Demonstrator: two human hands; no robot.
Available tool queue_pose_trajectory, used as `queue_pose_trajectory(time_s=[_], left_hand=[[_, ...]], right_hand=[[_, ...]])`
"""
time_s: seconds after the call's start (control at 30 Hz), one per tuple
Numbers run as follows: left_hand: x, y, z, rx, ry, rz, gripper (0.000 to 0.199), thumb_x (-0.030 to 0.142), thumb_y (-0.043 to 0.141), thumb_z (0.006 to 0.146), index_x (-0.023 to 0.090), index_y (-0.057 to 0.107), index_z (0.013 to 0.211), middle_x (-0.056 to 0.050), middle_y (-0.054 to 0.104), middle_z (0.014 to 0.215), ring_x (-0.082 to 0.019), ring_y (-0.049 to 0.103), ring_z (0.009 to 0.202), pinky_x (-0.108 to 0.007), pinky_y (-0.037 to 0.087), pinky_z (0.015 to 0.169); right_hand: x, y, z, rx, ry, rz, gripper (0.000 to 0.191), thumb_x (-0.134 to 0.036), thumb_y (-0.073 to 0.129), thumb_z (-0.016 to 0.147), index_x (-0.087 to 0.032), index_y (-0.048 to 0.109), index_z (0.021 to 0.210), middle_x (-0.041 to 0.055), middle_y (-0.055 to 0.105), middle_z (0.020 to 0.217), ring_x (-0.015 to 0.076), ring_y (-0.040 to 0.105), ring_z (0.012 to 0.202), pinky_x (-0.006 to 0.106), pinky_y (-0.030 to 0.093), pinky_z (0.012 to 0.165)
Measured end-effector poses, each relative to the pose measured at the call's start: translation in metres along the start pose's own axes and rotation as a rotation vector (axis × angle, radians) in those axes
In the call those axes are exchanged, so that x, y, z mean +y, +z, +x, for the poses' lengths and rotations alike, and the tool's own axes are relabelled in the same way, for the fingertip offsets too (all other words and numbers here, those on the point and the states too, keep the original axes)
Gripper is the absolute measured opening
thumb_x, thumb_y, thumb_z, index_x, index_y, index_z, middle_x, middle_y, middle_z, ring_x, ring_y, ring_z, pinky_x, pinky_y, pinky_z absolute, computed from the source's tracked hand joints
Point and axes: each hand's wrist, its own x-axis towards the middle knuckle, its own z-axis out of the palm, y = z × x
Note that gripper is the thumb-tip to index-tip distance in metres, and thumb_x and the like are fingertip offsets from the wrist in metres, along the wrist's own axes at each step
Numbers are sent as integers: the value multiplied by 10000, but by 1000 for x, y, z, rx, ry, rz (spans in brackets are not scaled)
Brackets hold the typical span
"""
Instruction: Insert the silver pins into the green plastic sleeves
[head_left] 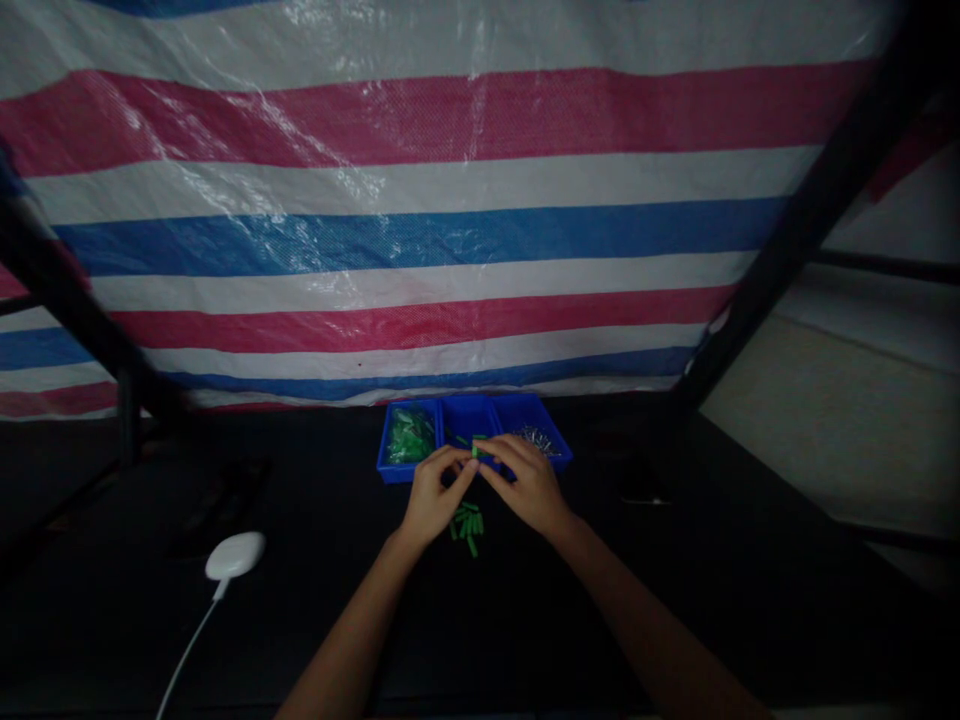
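Note:
My left hand (436, 492) and my right hand (529, 486) meet fingertip to fingertip over the front of a blue tray (401, 473). Pinched between their fingers is a small green stick-like piece (475, 451), held roughly upright. It is too small to make out in detail. Just below the hands, a loose pile of similar green pieces (469, 524) lies on the black table. In the tray's left compartment is a clear bag of green pieces (411, 435). Thin shiny metal pieces (537, 438) fill part of the right compartment. My hands partly hide the middle one, where some green shows.
A white rounded device (235, 555) with a white cable (184, 660) lies on the black table (322, 560) at left. A dark flat object (645, 490) rests at right. Behind hangs a striped plastic sheet (420, 240) between black frame bars (795, 230).

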Motion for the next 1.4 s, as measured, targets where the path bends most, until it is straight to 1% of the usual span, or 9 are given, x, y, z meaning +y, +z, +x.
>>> queue_pose_trajectory(time_s=[0.17, 0.33, 0.5, 0.7, 0.8, 1.03, 1.17, 1.4], left_hand=[[-3, 1, 0, 8, -11, -25, 216, 336, 540, 824, 150, 648, 844, -26, 592, 725, -126, 524, 656, -246, 422, 648], [-5, 0, 1, 36, -34, -41, 201, 320, 547, 822, 144, 637, 858, -37, 607, 765, -120, 514, 650, -239, 412, 620], [-6, 0, 0, 18, -13, -25, 185, 305, 548, 820, 147, 628, 874, -34, 600, 768, -120, 524, 654, -244, 428, 634], [-7, -1, -2, -20, 59, 79, 148, 268, 542, 823, 162, 617, 894, -28, 582, 765, -127, 525, 678, -249, 430, 643], [-6, -1, -2, -7, 79, 91, 144, 270, 536, 829, 166, 614, 892, -30, 586, 777, -128, 526, 687, -256, 431, 656], [-1, -3, 1, 46, 49, 36, 156, 288, 545, 827, 163, 619, 881, -28, 589, 781, -119, 524, 667, -254, 432, 659], [0, -4, 1, 75, 41, 25, 150, 287, 551, 823, 163, 622, 869, -26, 588, 778, -115, 520, 663, -254, 429, 658], [0, -3, 0, 62, 84, 42, 168, 300, 552, 820, 164, 625, 888, -24, 569, 756, -118, 518, 656, -254, 435, 641]], right_hand=[[0, 2, -1, -3, 0, 35, 288, -224, 524, 845, -274, 583, 1122, 45, 628, 978, 193, 582, 905, 348, 470, 817], [-3, -1, 0, 45, 48, 104, 411, -189, 528, 816, -266, 503, 1219, 45, 607, 985, 153, 579, 747, 326, 491, 767], [-7, -4, 2, 53, 69, 130, 315, -188, 504, 827, -251, 559, 1130, 47, 603, 971, 147, 573, 739, 309, 491, 734], [-8, -3, 1, 45, 49, 105, 186, -248, 552, 819, -238, 624, 990, 52, 612, 941, 187, 576, 898, 328, 471, 801], [-7, -3, 2, 36, 59, 105, 148, -242, 541, 828, -231, 631, 946, 47, 612, 923, 179, 578, 895, 319, 467, 800], [-5, -6, 3, 22, 108, 84, 130, -246, 524, 836, -219, 630, 908, 46, 607, 892, 176, 581, 864, 304, 465, 770], [-5, -4, 3, -17, 99, 68, 130, -252, 515, 843, -223, 631, 894, 42, 611, 881, 176, 582, 859, 307, 460, 775], [-2, 3, 0, -79, 95, 24, 145, -213, 520, 828, -224, 626, 927, 42, 619, 907, 180, 583, 870, 320, 466, 784]])
